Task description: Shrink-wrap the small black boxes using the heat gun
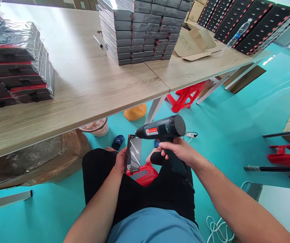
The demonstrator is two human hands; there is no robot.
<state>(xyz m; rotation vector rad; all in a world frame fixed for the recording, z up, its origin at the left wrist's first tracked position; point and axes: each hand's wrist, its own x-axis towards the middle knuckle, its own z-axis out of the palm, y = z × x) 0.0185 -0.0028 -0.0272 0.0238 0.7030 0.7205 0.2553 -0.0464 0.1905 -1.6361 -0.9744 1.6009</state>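
My right hand is wrapped round the grip of a dark heat gun, whose nozzle points left. Just below and beside that nozzle is a flat black box with a red edge and a picture of white cables on its face. My left hand grips this box by its left side, above my lap. The nozzle tip overlaps the box's upper edge in view; I cannot tell whether they touch.
A wooden table runs across in front, bearing a stack of black boxes, film-wrapped boxes and an opened carton. Beneath it are a waste bin and a yellow bag. A white cord lies on the floor.
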